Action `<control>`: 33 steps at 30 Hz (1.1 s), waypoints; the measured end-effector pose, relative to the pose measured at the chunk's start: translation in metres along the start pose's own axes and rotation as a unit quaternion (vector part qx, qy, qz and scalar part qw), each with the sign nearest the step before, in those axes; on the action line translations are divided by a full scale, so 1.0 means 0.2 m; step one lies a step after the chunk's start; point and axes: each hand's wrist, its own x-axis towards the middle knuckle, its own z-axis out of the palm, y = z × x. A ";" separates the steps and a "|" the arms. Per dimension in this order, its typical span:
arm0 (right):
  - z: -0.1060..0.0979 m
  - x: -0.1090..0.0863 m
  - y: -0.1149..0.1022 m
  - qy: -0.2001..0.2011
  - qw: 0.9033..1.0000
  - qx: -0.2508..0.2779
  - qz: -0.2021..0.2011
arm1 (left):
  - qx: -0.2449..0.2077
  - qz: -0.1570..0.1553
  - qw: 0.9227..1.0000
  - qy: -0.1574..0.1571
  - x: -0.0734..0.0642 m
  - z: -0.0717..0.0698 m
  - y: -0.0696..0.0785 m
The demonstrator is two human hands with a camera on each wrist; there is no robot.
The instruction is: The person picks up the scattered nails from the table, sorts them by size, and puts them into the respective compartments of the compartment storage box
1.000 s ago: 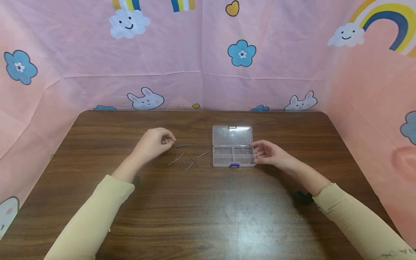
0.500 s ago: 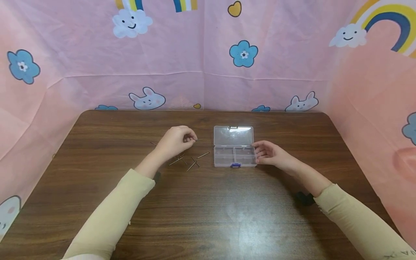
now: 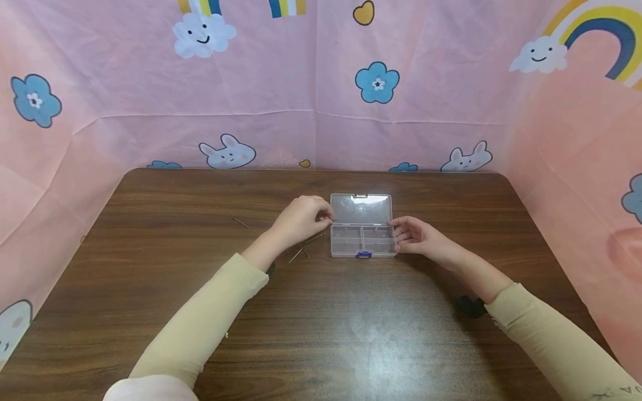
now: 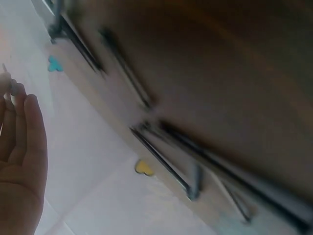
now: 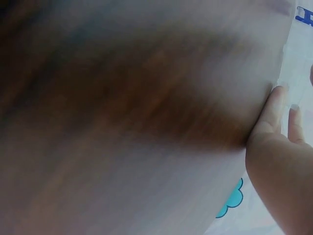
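My left hand [image 3: 302,219] pinches a thin metal nail [image 4: 4,68] at its fingertips, by the left edge of a clear plastic box [image 3: 363,230]. In the left wrist view only the nail's tip shows above the fingers. The box's lid [image 3: 361,209] lies back, and dividers part its base into compartments. My right hand [image 3: 418,239] holds the box by its right side, index finger at the hinge corner and thumb nearer the front. Loose nails [image 3: 299,255] of different lengths lie left of the box, some hidden under the left forearm.
One nail [image 3: 241,222] lies apart, farther left on the brown wooden table [image 3: 321,334]. A purple latch [image 3: 364,254] sits on the box's front. Pink patterned cloth [image 3: 281,83] hangs behind the table and at both sides.
My left hand has moved right from the loose nails to the box's left edge, carrying the nail. A nail at far left has come into view. The right hand has stayed at the box.
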 end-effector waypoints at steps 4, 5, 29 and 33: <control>0.00 0.00 0.00 0.002 1.000 -0.003 0.002 | 0.004 0.015 1.000 -0.006 0.03 0.03 0.05; 0.00 0.00 0.00 0.003 1.000 -0.004 0.003 | 0.004 0.018 1.000 -0.009 0.04 0.03 0.06; 0.01 0.00 0.00 0.004 1.000 -0.003 -0.002 | 0.055 0.061 0.995 -0.054 0.08 0.10 0.12; 0.01 0.01 0.00 0.005 1.000 -0.001 -0.002 | 0.048 0.062 0.995 -0.054 0.08 0.09 0.11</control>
